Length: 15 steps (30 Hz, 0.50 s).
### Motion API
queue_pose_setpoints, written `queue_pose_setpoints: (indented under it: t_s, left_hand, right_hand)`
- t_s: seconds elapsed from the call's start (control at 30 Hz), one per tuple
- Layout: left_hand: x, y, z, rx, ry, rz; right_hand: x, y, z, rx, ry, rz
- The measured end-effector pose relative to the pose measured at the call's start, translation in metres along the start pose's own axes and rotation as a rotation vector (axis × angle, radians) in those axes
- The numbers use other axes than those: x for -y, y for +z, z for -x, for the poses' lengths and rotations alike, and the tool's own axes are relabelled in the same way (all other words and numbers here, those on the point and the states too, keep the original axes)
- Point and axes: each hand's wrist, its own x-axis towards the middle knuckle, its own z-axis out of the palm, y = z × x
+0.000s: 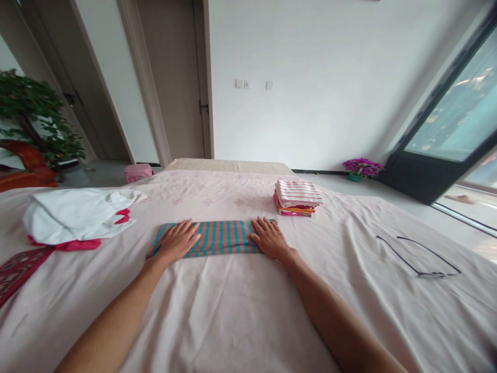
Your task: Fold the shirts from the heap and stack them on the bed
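Observation:
A teal and brown striped cloth (pixel 223 237) lies folded into a long flat strip on the pale pink sheet (pixel 217 311). My left hand (pixel 179 239) rests flat on its left end, fingers stretched forward. On the right end lies my right hand (pixel 268 237), palm down with the fingers a little apart. Neither hand grips the fabric; both press on it from above. Just beyond my right hand stands a stack of folded cloths (pixel 297 197), with a white, red-striped one on top.
Crumpled white cloth (pixel 73 212) lies at the left over red fabric (pixel 79 244), near a dark red patterned cloth (pixel 25 272). Black-framed glasses (pixel 430 273) rest on the right. Beyond the sheet are a pink stool (pixel 139 172) and purple flowers (pixel 363 167).

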Motion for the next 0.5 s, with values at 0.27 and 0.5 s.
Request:
queue_pose_setpoints:
  t_s: [0.27, 0.5]
  left_hand:
    - [0.014, 0.005, -0.002, -0.038, -0.09, -0.087]
    - [0.02, 0.014, -0.003, -0.067, -0.084, -0.151]
  right_hand:
    - [-0.027, -0.004, 0.003, 0.136, 0.088, -0.105]
    - [-0.07, -0.012, 0.003, 0.082, 0.208, -0.668]
